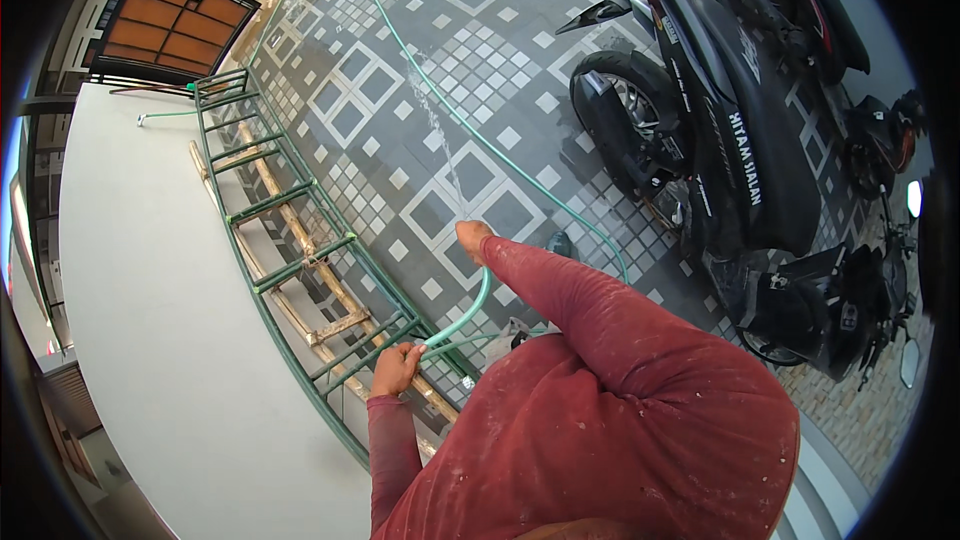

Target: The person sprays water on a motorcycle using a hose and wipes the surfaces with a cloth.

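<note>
A green garden hose (470,313) runs between my two hands in a bend. My right hand (473,238) is closed round its end, and a jet of water (440,135) shoots away from there over the patterned tile floor (480,202). Farther back along the same hose, my left hand (397,369) grips it, close to the rungs of a green metal ladder (300,265). The hose tip itself is hidden by my right fingers. More of the hose trails behind my body and stretches over the tiles toward the far side.
Bamboo ladder poles (290,220) lie beside the green ladder, along a pale wall (170,290). Black motorcycles (740,120) stand on the right, the nearest with its wheel (630,110) toward me. An orange-panelled gate (165,20) is at the far left.
</note>
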`<state>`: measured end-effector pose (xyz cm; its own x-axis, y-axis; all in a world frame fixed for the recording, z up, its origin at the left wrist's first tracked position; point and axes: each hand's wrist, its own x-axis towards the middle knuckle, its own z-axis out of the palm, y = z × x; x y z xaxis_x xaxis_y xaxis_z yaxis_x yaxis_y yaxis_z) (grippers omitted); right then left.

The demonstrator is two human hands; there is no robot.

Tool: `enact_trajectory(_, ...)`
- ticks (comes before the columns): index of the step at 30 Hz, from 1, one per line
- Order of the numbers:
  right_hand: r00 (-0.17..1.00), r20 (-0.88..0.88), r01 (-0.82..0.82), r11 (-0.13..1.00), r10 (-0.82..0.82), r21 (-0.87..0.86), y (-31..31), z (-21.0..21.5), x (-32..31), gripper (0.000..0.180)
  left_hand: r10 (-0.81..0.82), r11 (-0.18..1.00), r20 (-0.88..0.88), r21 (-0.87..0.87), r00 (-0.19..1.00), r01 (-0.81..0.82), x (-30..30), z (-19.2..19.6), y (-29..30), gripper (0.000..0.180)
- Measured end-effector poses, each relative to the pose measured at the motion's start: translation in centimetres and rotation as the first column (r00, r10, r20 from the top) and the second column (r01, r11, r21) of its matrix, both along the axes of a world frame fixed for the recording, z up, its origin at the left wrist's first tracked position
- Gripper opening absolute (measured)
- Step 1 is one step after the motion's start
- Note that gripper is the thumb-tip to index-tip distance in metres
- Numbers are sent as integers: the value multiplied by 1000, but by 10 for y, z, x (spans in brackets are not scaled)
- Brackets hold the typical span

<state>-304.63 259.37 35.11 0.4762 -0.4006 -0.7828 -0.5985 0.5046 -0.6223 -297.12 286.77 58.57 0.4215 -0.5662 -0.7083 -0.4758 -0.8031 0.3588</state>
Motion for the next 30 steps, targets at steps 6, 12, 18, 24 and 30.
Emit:
enact_trajectory(6,966,-114,252,950,-234,184,-63,25,23,31,-43,997,104,-65,994,50,21,-2,-44,51)
enact_trajectory(12,695,-211,572,352,-687,741,-137,16,18,29,1,992,108,-122,994,12,41,-5,-104,49)
enact_trajectory(18,569,-375,808,416,-732,417,-215,8,47,30,-61,972,91,-221,994,80,90,-17,-188,50)
enact_trajectory(24,454,-323,865,325,-831,382,-303,13,103,29,-140,961,57,-232,988,150,188,-39,-281,49)
enact_trajectory(30,433,-395,870,261,-810,418,-377,14,185,35,-231,936,96,-249,968,249,303,-34,-369,49)
